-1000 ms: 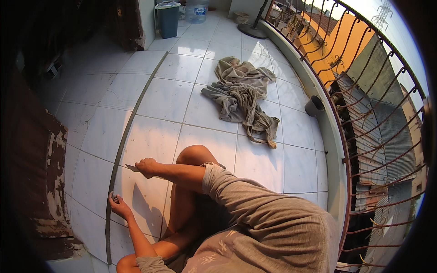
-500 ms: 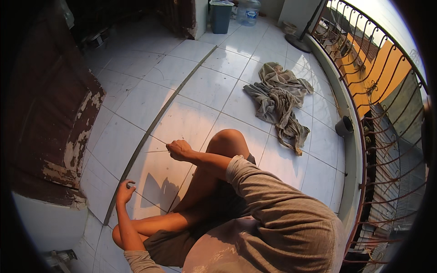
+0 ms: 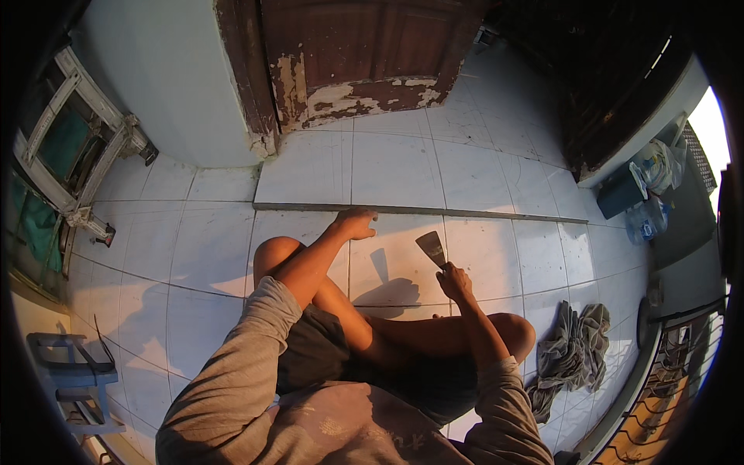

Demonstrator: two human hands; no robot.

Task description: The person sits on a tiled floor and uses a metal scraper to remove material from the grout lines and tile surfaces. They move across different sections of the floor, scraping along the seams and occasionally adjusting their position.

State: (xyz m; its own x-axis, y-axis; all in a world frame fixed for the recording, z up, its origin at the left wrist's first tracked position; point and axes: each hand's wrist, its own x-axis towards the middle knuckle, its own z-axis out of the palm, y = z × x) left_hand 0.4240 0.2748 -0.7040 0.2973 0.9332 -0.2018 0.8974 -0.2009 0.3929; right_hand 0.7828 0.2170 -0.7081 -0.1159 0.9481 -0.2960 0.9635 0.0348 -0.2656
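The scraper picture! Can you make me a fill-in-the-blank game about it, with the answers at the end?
1. The person's ____ hand holds the scraper.
2. The hand and scraper cast a dark ____ on the floor.
3. The crumpled cloth lies on pale, square ____ with thin lines between them.
4. Paint has come off the bottom of the brown panelled ____.

Missing words: right; shadow; tiles; door.

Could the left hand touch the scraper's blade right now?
Probably yes. The left hand is close by, and the right hand grips only the handle of the scraper, leaving its blade uncovered. I see nothing between them.
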